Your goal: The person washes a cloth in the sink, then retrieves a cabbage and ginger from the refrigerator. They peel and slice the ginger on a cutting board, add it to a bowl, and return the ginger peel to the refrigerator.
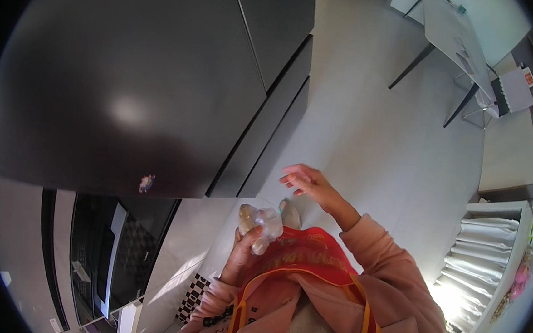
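Note:
My left hand [244,248] grips a clear plastic bag [269,223] in front of my apron. Something pale brown shows through the film, but I cannot tell what it is. To the right and farther forward, my right hand [310,183] hangs in the air with its fingers loosely bent and apart, holding nothing. It is nearest to the lower drawers of a dark refrigerator [134,62]. A red apron [301,256] with orange edging covers my front over a pink hooded top [393,280].
A built-in oven [119,253] with a long handle lies at lower left. The refrigerator bears a small magnet [147,183]. Upper right, a table [455,33] on dark legs stands by a chair [516,92]. White pleated curtains [480,258] cover a shelf unit at right.

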